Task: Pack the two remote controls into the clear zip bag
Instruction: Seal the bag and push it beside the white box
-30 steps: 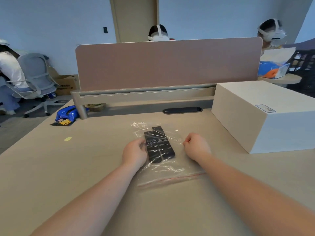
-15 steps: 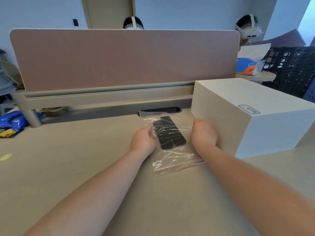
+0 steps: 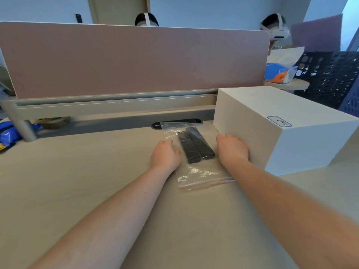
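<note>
Already both remotes [image 3: 195, 145] inside bag [image 3: 202, 174], frame centre, flat on desk [image 3: 77, 181]. Left hand [image 3: 165, 155] curled on bag's left edge; right hand [image 3: 232, 148] loosely curled at right edge, against box [image 3: 275, 121]. Grip unclear. Next, likely: press red zip strip shut, lower edge.

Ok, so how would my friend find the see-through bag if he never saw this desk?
Look for the big white box on the right side of the desk. Just left of it, between the person's two hands, lies the clear zip bag, flat on the desk. It is the only see-through thing, with a red strip along its near edge and two black remotes inside.
</note>
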